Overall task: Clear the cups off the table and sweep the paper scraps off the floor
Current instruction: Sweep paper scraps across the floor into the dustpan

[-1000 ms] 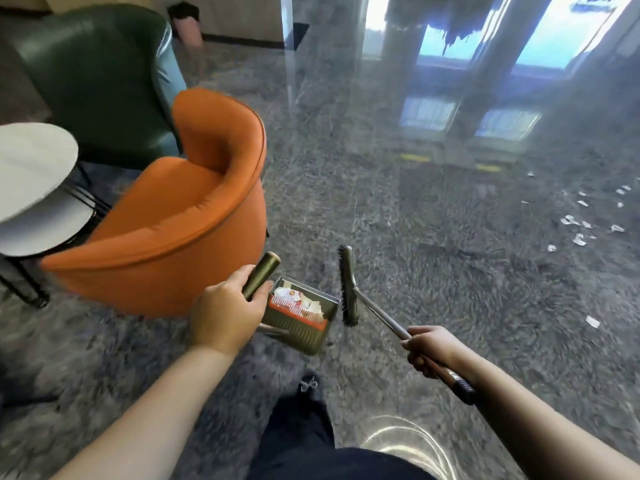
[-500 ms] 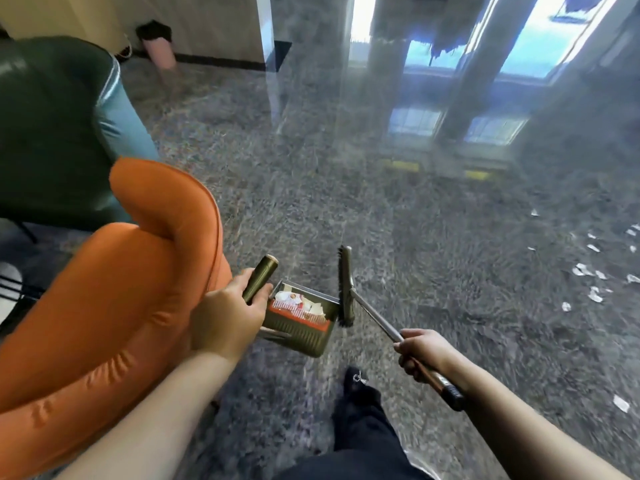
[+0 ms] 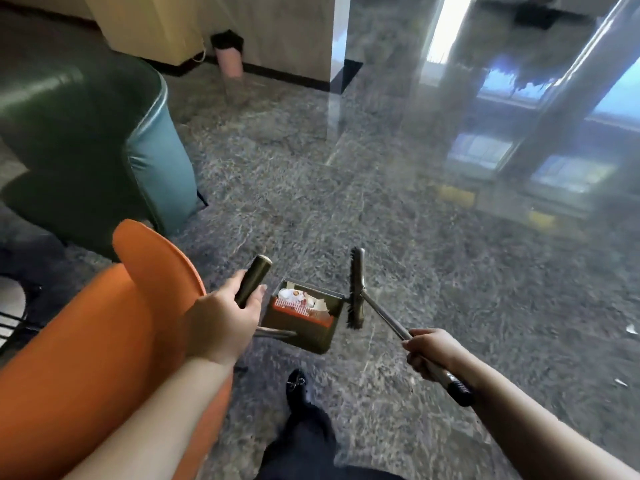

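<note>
No readable writing anywhere in this shot. The best candidate is the red-and-white printed cup (image 3: pixel 297 304) lying in the dustpan (image 3: pixel 311 336), against its left wall; there's printing on it, possibly a logo, but it's too small and blurred to make out a single letter. The broom (image 3: pixel 356 289) at the dustpan's right edge carries no legible mark, and neither does the dustpan handle (image 3: pixel 252 280).
</note>
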`<state>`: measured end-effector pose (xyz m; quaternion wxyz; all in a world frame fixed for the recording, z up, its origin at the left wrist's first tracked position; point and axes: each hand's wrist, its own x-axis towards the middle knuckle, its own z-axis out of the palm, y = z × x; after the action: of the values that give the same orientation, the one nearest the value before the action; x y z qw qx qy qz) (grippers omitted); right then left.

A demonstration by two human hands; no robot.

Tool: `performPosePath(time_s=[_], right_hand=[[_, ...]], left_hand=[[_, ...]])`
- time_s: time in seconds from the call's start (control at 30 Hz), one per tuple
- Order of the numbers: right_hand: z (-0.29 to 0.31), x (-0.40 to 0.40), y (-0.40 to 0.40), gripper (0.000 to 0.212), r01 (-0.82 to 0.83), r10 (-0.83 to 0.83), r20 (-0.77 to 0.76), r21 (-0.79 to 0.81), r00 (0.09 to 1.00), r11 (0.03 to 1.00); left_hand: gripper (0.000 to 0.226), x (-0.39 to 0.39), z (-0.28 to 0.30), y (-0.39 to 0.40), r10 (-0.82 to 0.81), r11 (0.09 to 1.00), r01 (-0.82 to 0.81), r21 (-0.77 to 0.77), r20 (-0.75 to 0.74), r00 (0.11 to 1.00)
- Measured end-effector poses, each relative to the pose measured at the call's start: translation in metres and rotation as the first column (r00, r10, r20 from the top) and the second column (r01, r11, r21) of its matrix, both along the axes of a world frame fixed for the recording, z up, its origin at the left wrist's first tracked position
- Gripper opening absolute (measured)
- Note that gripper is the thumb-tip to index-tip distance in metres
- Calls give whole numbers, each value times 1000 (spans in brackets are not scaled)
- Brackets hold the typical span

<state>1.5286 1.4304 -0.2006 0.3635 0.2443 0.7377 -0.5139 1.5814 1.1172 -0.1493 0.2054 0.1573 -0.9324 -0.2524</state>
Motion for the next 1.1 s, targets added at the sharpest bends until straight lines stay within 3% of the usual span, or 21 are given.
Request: performPosePath(time_s=[0.2, 0.43, 0.73, 0.87, 1.1], right_hand=[[-2, -155, -44, 18, -45, 45, -12, 20, 999, 999], [4, -306, -95, 14, -72, 71, -42, -12, 997, 997], [-3, -546, -152, 14, -205, 205, -62, 4, 977, 979], [5, -647, -182, 12, -270, 270, -46, 16, 962, 963], [-1, -806, -263, 21, -339, 341, -40, 54, 939, 939]], left_hand=[[31, -145, -3, -45, 47, 999, -46, -9, 102, 994], [29, -299, 5, -93, 58, 997, -54, -61, 63, 996], [33, -503, -11, -150, 188, 981, -180, -78, 101, 977], [34, -582, -11, -180, 246, 966, -240, -99, 52, 968], [42, -710, -12, -258, 295, 950, -289, -120, 35, 955]])
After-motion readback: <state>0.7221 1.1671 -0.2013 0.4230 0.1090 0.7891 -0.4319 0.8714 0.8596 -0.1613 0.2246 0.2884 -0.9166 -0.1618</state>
